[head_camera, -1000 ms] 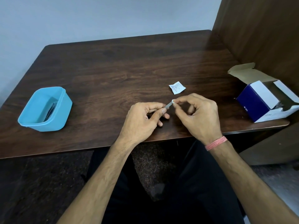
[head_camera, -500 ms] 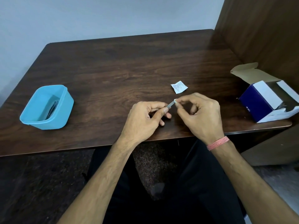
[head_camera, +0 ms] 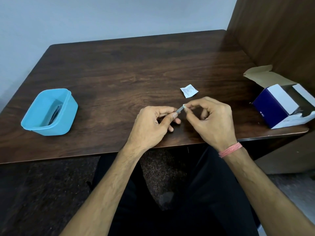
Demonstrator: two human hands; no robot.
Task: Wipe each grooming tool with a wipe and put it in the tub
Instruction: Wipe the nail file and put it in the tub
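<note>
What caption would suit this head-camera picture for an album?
Left hand holds a slim grey metal tool while right hand pinches a small white wipe on its tip, light blue plastic tub waiting.

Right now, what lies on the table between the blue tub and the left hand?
Nothing: the head view shows only bare table between the tub and the left hand.
</note>
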